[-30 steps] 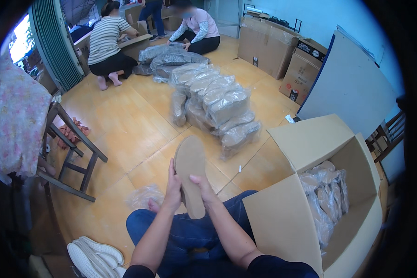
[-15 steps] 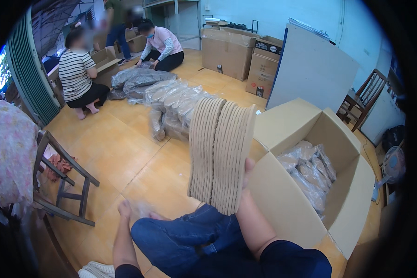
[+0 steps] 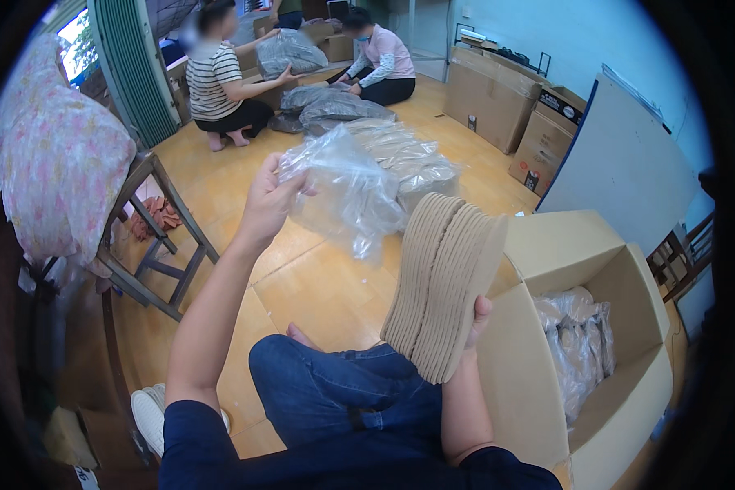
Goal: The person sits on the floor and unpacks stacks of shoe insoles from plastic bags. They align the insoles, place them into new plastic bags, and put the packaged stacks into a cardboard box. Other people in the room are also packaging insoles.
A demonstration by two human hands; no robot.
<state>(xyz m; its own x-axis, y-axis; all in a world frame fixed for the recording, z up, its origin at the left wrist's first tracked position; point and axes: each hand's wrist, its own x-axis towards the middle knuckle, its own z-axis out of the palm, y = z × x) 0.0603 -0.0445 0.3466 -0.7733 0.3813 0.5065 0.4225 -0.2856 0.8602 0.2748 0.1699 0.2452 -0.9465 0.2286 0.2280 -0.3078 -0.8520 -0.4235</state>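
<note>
My left hand (image 3: 268, 200) is raised over the floor, its fingers closed on the edge of a clear plastic bag (image 3: 343, 192). The bag hangs limp and crumpled and looks to have nothing in it. To its right, my right hand (image 3: 475, 325) grips a thick stack of beige shoe soles (image 3: 443, 286) from the side and underneath. The soles stand on edge in two rows pressed against each other, tilted, above my right knee. Most of my right fingers are hidden behind the stack. Bag and stack are close together in view; whether they touch, I cannot tell.
At my right stands an open cardboard box (image 3: 518, 359) with bagged soles (image 3: 578, 339) inside. More bagged soles (image 3: 420, 155) lie on the floor ahead. A wooden chair frame (image 3: 180, 286) and flowered cloth (image 3: 65, 155) are at left. A co-worker in stripes (image 3: 216, 82) holds a grey bagged bundle (image 3: 290, 53).
My left hand has come up from low near the floor, bringing the clear bag with it. The sole stack has tilted and sits farther right in view. The striped-shirt co-worker now lifts a bundle.
</note>
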